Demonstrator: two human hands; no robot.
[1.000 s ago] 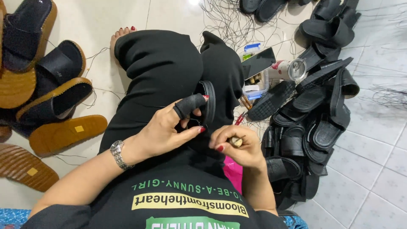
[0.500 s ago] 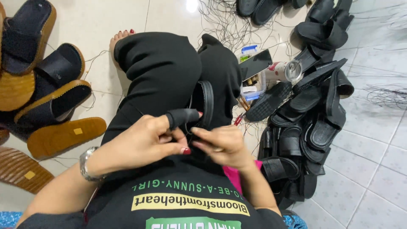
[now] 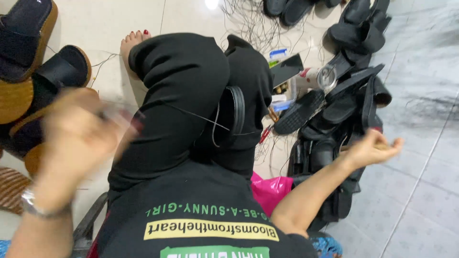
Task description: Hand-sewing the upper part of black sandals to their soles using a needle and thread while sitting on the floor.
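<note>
Head view: your left hand is raised out to the left and heavily blurred, fingers pinched together, but you cannot tell what they grip. A thin dark thread runs from near that hand across your black-trousered lap to the black sandal strap, which rests between your knees, well right of your left hand and well left of your right. Your right hand is flung out to the right, fingers curled closed around something small that is too blurred to name. Just beyond that hand lies a pile of black sandals; a pink bag sits below your right forearm. Left of your left hand stand tan-soled sandals on the pale tiled floor.
</note>
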